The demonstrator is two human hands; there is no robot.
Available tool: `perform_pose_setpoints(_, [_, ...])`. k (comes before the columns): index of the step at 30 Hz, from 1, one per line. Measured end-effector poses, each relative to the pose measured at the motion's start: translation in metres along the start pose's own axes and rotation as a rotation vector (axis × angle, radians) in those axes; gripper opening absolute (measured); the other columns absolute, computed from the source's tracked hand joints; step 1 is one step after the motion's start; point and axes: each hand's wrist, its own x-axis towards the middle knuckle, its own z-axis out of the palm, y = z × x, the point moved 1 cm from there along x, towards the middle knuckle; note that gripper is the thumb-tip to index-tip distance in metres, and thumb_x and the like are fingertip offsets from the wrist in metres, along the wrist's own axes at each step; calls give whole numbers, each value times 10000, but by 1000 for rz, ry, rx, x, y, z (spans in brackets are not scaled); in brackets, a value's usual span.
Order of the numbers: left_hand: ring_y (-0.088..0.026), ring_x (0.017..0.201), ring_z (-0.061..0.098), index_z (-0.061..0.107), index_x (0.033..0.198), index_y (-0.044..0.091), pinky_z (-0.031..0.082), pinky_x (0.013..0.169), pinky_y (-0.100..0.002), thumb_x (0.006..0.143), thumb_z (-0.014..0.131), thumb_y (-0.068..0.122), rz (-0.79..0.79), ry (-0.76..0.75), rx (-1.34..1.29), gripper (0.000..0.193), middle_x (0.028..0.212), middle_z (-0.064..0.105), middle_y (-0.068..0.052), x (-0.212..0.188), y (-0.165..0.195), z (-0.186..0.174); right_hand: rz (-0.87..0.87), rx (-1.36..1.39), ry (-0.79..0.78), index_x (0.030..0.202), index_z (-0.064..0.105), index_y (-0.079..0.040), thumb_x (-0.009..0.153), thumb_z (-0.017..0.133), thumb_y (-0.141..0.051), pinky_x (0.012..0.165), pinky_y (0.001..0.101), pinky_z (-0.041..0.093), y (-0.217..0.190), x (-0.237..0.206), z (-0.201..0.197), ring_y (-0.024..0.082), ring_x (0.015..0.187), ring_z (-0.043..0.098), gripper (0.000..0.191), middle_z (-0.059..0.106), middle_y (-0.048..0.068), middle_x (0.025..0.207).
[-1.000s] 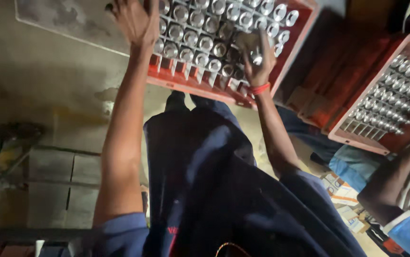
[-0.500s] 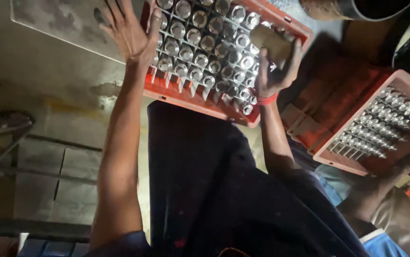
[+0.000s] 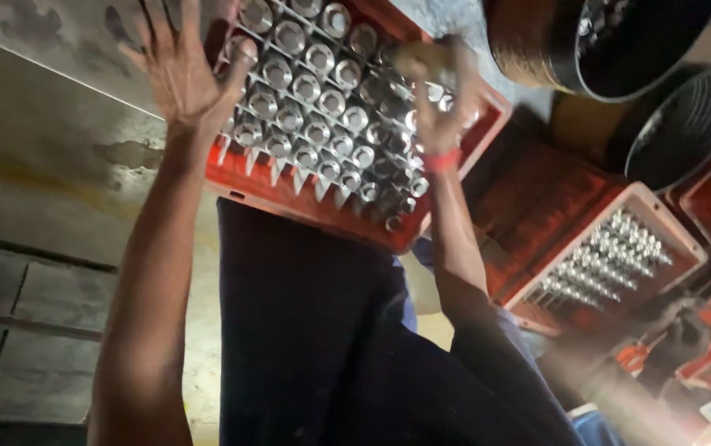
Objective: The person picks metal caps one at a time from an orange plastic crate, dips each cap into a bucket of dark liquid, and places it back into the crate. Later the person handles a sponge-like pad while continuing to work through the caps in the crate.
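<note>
So the person was standing over a red crate (image 3: 289,186) packed with rows of shiny metal cylinders (image 3: 314,132), each sitting upright in its own slot of the grid. The left hand (image 3: 180,70) was up at the crate's left edge with all its fingers spread wide, not gripping anything, the fingertips just over the outer row of cylinders. The right hand (image 3: 438,91) was over the far right corner of the same crate, curled around something, probably one of the cylinders, but it was so blurred I honestly couldn't tell what it held or how tight. It had a red band (image 3: 442,159) on the wrist.

Off to the right sat a second red crate (image 3: 661,227) with more of the same metal parts (image 3: 603,260), only partly filled. Behind it were two big dark round tubs (image 3: 686,124). Another person's hand (image 3: 682,334) was down near that second crate, low right. Dark trousers (image 3: 314,330) filled the middle, concrete floor (image 3: 42,206) on the left.
</note>
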Motion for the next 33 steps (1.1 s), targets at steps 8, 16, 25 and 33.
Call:
perform_pose_setpoints(8, [-507,1451,336,371,1599,91,180,1103,-763,1017,741,645,1,58,-12,884,1552,380,-320,-1,1,0,262,-185,-153,1444,554,69,925,880,-120,1152,438,418,-2,-16,-40,363,1250,562,641,701,178,1345])
perform_pose_setpoints(16, [-495,1460,389,340,1593,44,173,1157,-742,1042,677,690,21,69,-24,914,1549,407,-324,3,-1,5,-195,7,-11,1465,515,-75,898,890,-134,1168,464,389,-28,14,24,338,1306,582,682,627,156,1385])
perform_pose_setpoints(25, [-471,1470,395,217,1641,158,226,1157,-744,1040,693,698,-4,84,-36,938,1611,348,-313,5,-4,31,-230,52,33,1464,518,-62,918,885,-117,1112,523,479,-47,37,52,317,1291,621,660,653,152,1351])
perform_pose_setpoints(33, [-452,1563,360,129,1697,190,247,1238,-713,1065,666,624,66,93,-241,936,1720,224,-250,8,-1,27,-61,286,182,1507,467,-54,961,823,-81,1157,480,487,-66,-8,58,345,1363,592,652,599,200,1430])
